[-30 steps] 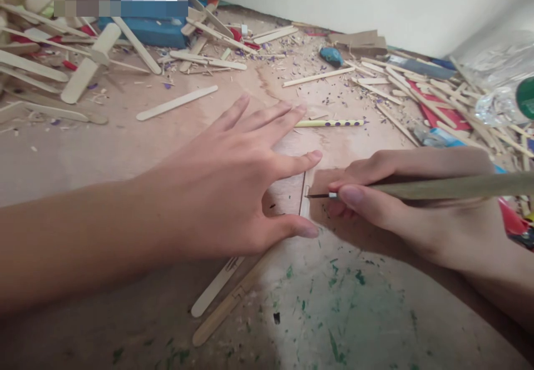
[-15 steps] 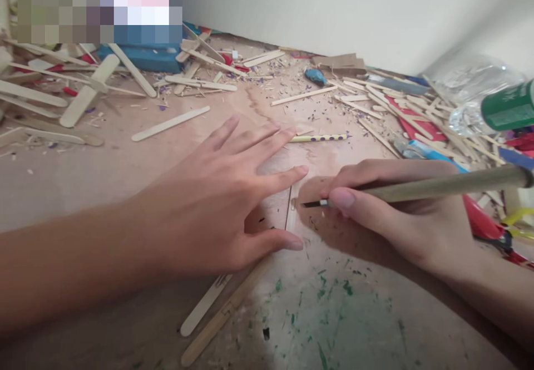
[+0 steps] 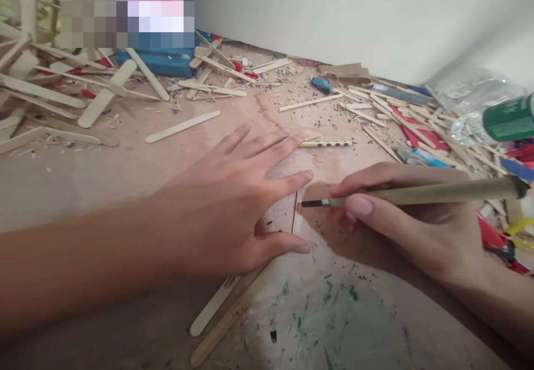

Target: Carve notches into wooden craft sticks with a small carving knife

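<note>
My left hand (image 3: 227,203) lies flat with fingers spread on the wooden board (image 3: 137,169), its index finger and thumb pinning a thin wooden stick (image 3: 297,221) that lies upright between them. My right hand (image 3: 400,220) is closed around a long olive-handled craft knife (image 3: 438,193). The knife's small dark blade (image 3: 311,203) touches the upper part of that stick. Two more flat wooden sticks (image 3: 217,311) poke out from under my left palm toward the near edge.
Many loose wooden sticks (image 3: 183,126) and shavings litter the board's far side. A yellow dotted pencil (image 3: 327,143) lies just beyond my fingers. A blue box (image 3: 161,63) sits far left; a clear plastic bottle with green cap (image 3: 496,111) lies right. A white wall bounds the back.
The camera view shifted slightly; both hands stay in the same pose. The knife tip has edged a little along the pinned stick.
</note>
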Demonstrator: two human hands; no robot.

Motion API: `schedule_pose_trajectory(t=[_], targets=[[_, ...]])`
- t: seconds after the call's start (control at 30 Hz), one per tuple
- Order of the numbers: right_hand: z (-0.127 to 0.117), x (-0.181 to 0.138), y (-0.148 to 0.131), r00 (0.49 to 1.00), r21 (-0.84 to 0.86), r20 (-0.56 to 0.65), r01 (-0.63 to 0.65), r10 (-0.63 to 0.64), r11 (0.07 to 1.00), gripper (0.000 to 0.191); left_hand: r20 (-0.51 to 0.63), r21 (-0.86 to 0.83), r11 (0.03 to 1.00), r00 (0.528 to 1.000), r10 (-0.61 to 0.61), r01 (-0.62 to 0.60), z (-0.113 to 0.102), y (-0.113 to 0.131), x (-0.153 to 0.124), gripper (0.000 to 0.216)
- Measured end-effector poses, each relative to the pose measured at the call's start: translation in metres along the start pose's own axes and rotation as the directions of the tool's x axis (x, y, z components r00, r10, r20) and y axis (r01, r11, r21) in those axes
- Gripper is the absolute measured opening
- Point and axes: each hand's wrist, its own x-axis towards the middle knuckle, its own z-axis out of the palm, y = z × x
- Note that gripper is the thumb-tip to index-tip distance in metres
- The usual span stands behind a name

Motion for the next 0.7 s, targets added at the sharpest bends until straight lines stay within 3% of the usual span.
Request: schedule_pose_trajectory(t=[0.33,0.7], targets=[[0.002,-0.002,-0.002,1.0,-0.116,-0.03,-0.013,0.01,0.993,0.013,-0.046,-0.009,1.0,0.999,0.007,-0.008,0.001,-0.001,-0.002,0.084],[0.001,-0.016,0.016,0.998,-0.141,-0.059,0.027,-0.036,0.99,0.005,-0.059,-0.002,1.0,0.998,0.01,-0.01,0.002,-0.001,-0.002,0.087]])
